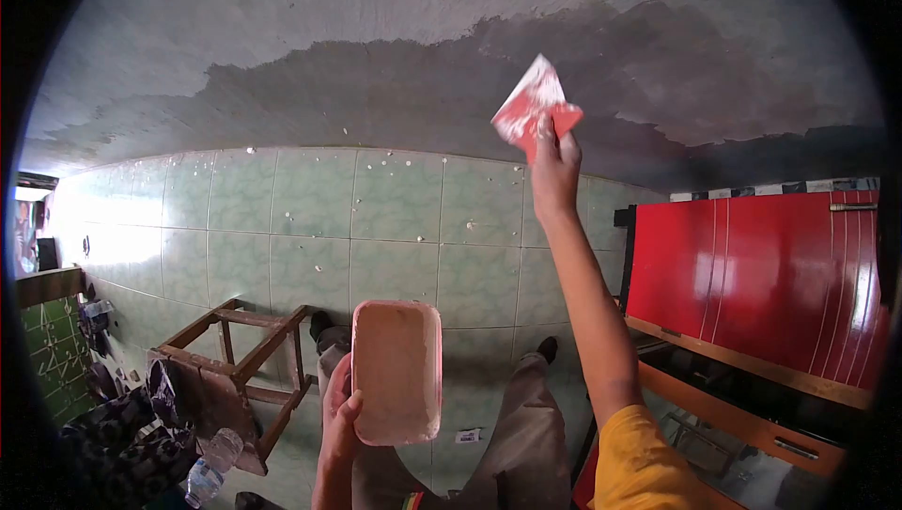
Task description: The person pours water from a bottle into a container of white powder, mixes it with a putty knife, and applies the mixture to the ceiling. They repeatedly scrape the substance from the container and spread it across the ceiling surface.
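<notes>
Far left, low: clear plastic water bottle (211,468) lying on the green tiled floor (310,228), touching the foot of a tipped brown wooden stool (235,369).

Centre left: left hand (338,416) closed on the left long edge of a pink rectangular plastic tray (396,369), thumb over the rim and fingers curled beneath. Tray held low in front of the body, open side towards the camera, inside coated with a pale smear. Both trouser legs and dark shoes are seen under it on the tiles.

Centre right: right hand (554,167) raised on a straight arm, fingers pinched shut on a red flat plastic scraper (534,108) smeared white. Scraper sits against the grey plastered wall (282,59), at the edge of a darker, damp-looking patch.

Right: glossy red cabinet door (761,275) over a wooden frame, well apart from the scraper.
</notes>
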`<state>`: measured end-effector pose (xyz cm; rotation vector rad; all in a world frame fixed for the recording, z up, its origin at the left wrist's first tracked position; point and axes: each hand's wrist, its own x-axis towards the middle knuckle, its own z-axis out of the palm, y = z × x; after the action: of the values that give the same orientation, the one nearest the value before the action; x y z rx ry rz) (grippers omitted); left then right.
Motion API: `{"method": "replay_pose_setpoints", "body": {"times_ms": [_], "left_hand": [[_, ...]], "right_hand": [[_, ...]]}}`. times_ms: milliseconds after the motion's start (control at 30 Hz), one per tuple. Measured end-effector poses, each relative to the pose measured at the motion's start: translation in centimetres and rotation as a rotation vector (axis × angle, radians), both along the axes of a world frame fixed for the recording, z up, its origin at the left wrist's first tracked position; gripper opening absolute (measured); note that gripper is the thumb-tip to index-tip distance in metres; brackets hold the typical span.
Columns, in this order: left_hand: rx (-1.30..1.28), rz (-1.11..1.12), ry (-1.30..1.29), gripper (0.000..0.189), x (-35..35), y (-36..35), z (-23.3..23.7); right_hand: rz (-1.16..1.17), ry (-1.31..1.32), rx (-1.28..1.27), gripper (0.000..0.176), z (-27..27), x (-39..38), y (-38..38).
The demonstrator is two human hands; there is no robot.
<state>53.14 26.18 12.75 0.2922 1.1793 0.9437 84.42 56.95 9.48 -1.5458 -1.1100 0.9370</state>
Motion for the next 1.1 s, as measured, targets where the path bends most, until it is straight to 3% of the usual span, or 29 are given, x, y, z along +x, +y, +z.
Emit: {"method": "replay_pose_setpoints", "body": {"times_ms": [67,100,133,233,367,500,533,633,733,867,967,1100], "left_hand": [[-0.014,0.027,-0.009,0.102,0.4,0.2,-0.1],[-0.022,0.04,-0.013,0.102,0.6,0.4,-0.2],[-0.017,0.033,-0.018,0.102,0.6,0.7,-0.2],[-0.003,0.001,-0.03,0.103,-0.3,1.6,-0.6],[-0.003,-0.049,-0.032,0.104,-2.6,2.8,-1.3],[-0.025,-0.086,-0.041,0.106,-5.0,4.3,-1.8],[-0.024,-0.108,-0.048,0.107,-5.5,4.7,-2.0],[-0.022,-0.136,-0.066,0.108,-6.6,5.8,-1.8],[-0.016,-0.138,-0.069,0.109,-6.8,5.9,-1.6],[-0.022,-0.101,-0.022,0.11,-6.3,5.8,-1.3],[-0.032,-0.086,-0.031,0.109,-6.5,4.8,-1.1],[-0.034,-0.08,-0.037,0.108,-6.3,4.8,-0.2]], "right_hand": [[0.046,-0.521,0.349,0.041,1.2,-1.8,2.1],[0.011,-0.689,0.649,0.041,1.2,-3.4,3.3],[0.016,-0.862,0.771,0.054,0.3,-3.6,5.0],[-0.03,-1.269,0.744,0.058,-3.2,-4.4,9.0],[-0.034,-1.429,0.636,0.059,-10.4,-4.3,10.8],[0.119,-1.359,0.52,0.06,-16.3,-3.4,7.2],[0.115,-1.226,0.535,0.059,-14.6,-3.9,6.6],[-0.019,-1.162,0.774,0.057,-6.1,-5.7,6.8],[-0.115,-1.289,0.813,0.058,-1.0,-7.4,9.4],[-0.009,-1.372,0.661,0.053,-8.1,-7.7,8.9],[0.207,-1.275,0.47,0.054,-14.5,-5.5,7.1],[0.057,-1.212,0.664,0.055,-7.5,-4.9,7.5]]}}
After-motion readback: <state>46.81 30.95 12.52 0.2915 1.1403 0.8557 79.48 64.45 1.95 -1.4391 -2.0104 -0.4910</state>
